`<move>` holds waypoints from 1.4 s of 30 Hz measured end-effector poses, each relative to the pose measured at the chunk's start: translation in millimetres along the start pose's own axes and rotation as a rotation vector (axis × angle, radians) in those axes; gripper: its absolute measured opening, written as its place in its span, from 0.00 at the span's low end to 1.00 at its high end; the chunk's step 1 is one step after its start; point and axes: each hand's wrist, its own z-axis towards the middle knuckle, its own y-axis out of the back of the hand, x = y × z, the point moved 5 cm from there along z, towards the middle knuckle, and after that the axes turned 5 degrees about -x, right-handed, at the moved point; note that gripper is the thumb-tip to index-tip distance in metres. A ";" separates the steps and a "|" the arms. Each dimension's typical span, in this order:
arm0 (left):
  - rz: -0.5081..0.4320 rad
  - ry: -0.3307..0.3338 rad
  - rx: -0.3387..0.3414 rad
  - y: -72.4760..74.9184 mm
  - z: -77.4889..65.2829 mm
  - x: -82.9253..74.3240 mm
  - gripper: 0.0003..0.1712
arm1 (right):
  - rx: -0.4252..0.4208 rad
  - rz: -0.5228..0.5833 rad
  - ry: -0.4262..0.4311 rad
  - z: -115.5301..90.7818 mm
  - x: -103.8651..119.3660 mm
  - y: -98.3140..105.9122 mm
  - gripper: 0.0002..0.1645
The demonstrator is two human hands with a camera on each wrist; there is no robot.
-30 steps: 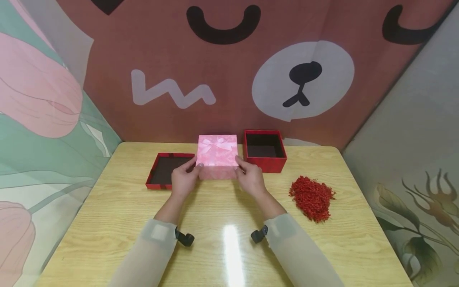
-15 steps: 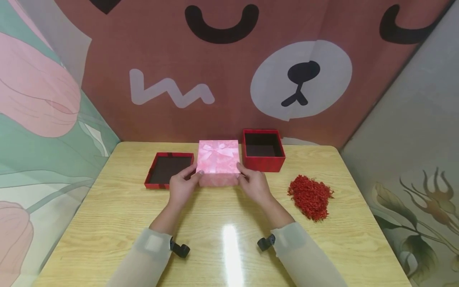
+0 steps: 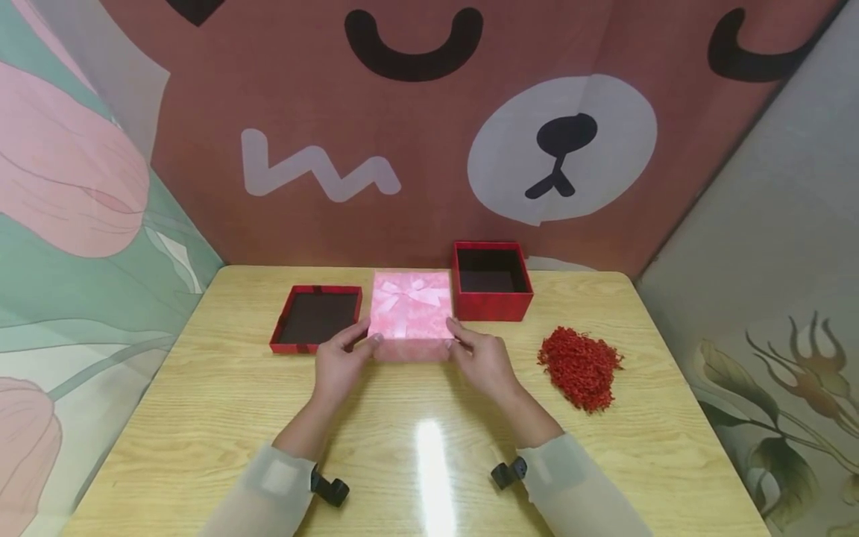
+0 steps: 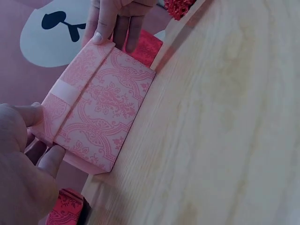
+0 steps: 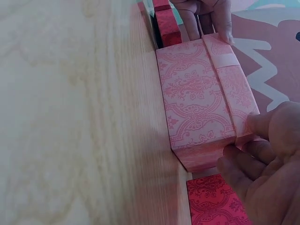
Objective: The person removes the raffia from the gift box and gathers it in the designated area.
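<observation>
A pink patterned gift box (image 3: 411, 304) with a ribbon bow on its lid is at the middle of the table. On its left side, my left hand (image 3: 339, 367) grips the lid's edge, thumb toward the front corner. My right hand (image 3: 485, 365) holds the opposite side the same way. Seen from the left wrist, a seam runs between the lid (image 4: 84, 70) and the box body (image 4: 110, 101), and the lower edge lies along the tabletop. The right wrist view shows right-hand fingers (image 5: 239, 171) below the lid's rim, on the box's side.
An open red box (image 3: 493, 306) with a dark inside stands at the back, right of the pink one. To the left lies a red lid (image 3: 318, 317), inside up. A heap of red shredded paper (image 3: 580, 369) is on the right. A printed wall cloth (image 3: 302, 231) rises behind the table.
The pink gift box has moved toward me, with both hands still holding its sides. My forearms have drawn back and spread slightly apart. The red box, red lid and shredded paper have stayed put.
</observation>
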 end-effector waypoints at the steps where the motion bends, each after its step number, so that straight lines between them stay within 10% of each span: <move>1: 0.000 0.000 0.001 0.6 -1.6 0.4 0.23 | 0.002 -0.006 -0.002 -1.8 0.7 0.8 0.25; 42: -0.156 -0.047 0.113 1.9 -48.8 -8.8 0.22 | -0.019 0.112 -0.029 -59.0 -2.3 26.6 0.25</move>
